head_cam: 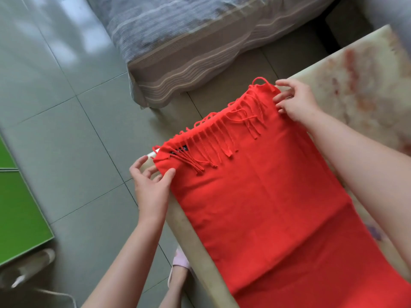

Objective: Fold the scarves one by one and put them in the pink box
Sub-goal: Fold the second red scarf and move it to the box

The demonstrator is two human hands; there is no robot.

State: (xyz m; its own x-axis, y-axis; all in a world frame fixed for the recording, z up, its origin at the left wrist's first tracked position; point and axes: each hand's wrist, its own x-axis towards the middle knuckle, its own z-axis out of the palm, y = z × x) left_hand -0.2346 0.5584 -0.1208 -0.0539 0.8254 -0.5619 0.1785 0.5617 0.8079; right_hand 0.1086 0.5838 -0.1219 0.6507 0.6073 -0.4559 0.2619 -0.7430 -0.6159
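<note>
Nearest the camera, a red scarf (278,210) lies flat along the bench (360,70), its long axis running away from the person toward the far corner, with the tasselled fringe (222,138) turned back over the cloth at the far end. At the fringed end's left corner, the left hand (151,185) has its thumb on top of the cloth and its fingers curled at the edge, a loose pinch on that corner. Farther off, the right hand (295,101) rests its fingertips on the opposite corner, partly spread, pressing or pinching the edge; I cannot tell which. Both hands sit at the same short end, so the next fold would likely draw that end back along the length toward the body. No pink box is in view. Beyond the bench, the bed (189,41) stands on the tiled floor (66,130)
</note>
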